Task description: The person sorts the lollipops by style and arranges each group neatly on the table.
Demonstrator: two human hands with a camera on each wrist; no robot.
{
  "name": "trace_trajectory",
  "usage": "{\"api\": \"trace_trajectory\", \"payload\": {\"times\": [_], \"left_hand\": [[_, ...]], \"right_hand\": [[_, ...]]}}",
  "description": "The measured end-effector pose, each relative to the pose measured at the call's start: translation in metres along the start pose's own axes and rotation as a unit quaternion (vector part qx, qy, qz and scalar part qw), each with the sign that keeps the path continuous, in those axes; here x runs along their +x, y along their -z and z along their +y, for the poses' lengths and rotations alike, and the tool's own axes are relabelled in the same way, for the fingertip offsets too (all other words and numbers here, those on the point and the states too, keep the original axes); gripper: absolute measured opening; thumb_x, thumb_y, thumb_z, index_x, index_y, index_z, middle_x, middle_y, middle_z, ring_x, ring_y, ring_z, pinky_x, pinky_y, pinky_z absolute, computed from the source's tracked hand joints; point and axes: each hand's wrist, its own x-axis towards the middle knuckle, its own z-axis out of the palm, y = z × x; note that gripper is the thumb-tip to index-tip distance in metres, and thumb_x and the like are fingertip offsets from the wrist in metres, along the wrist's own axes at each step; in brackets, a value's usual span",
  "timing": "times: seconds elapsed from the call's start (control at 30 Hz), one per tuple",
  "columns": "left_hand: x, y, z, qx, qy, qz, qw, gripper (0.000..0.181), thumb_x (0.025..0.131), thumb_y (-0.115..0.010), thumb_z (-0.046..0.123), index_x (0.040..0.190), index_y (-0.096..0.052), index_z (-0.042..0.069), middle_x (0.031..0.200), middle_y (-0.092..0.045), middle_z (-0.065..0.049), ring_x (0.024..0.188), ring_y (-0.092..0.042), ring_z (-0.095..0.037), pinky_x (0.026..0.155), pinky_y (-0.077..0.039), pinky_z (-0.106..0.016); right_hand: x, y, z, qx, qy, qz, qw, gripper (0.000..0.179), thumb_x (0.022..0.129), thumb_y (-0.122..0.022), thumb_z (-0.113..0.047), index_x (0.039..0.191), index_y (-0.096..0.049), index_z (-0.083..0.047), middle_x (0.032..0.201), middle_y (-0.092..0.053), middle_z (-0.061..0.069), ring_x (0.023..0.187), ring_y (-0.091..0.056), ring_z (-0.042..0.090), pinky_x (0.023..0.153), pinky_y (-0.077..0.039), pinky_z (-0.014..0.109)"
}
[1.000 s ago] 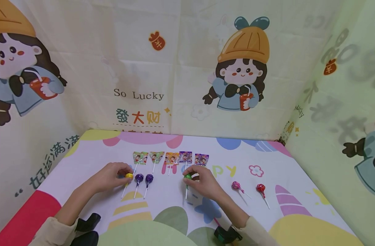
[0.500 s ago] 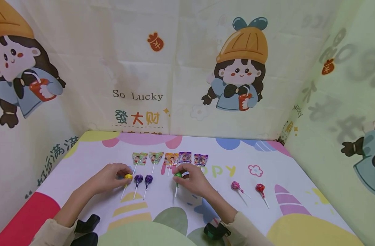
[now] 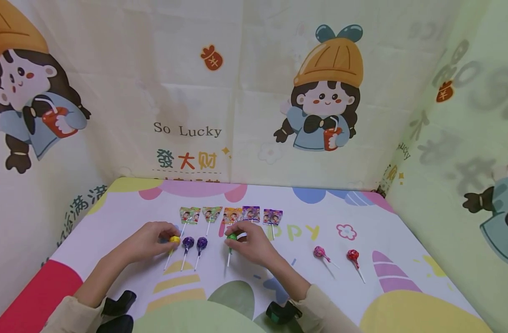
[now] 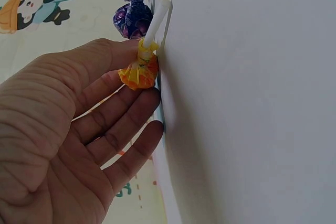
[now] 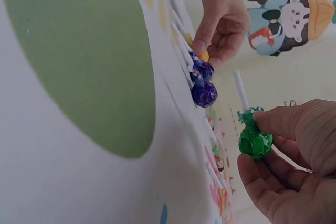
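A white desk (image 3: 374,231) printed with colourful shapes carries two flat-wrapped green lollipops (image 3: 190,215), a flat orange one (image 3: 232,215) and two flat purple ones (image 3: 272,216) toward eleven o'clock. Two round, purple-wrapped lollipops (image 3: 188,243) lie side by side at nine; a round pink lollipop (image 3: 319,251) and a round red lollipop (image 3: 353,255) lie toward three.

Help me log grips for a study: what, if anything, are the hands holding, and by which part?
The left hand pinches the yellow lollipop, and the right hand the green lollipop, each by its wrapped candy end.
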Motion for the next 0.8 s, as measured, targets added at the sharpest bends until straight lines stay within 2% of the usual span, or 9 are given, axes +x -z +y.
{"api": "trace_trajectory", "payload": {"times": [0.4, 0.8], "left_hand": [[0.001, -0.002, 0.0, 0.004, 0.014, -0.001, 0.9999, 0.02, 0.086, -0.082, 0.017, 0.104, -0.074, 0.012, 0.096, -0.07, 0.005, 0.088, -0.062, -0.014, 0.087, -0.058, -0.042], [0.001, -0.001, -0.001, 0.005, -0.001, -0.001, 1.0, 0.021, 0.086, -0.082, 0.019, 0.104, -0.074, 0.011, 0.096, -0.07, 0.006, 0.087, -0.062, -0.012, 0.085, -0.059, -0.04]], "right_hand": [[0.005, -0.01, -0.003, 0.007, 0.002, -0.002, 1.0, 0.012, 0.094, -0.073, -0.009, 0.105, -0.07, -0.005, 0.104, -0.07, 0.004, 0.096, -0.065, 0.016, 0.084, -0.056, 0.022], [0.011, -0.024, 0.0, 0.014, -0.005, 0.006, 0.9999, 0.012, 0.094, -0.074, -0.008, 0.105, -0.07, -0.006, 0.105, -0.068, 0.003, 0.096, -0.065, 0.014, 0.084, -0.056, 0.02]]}}
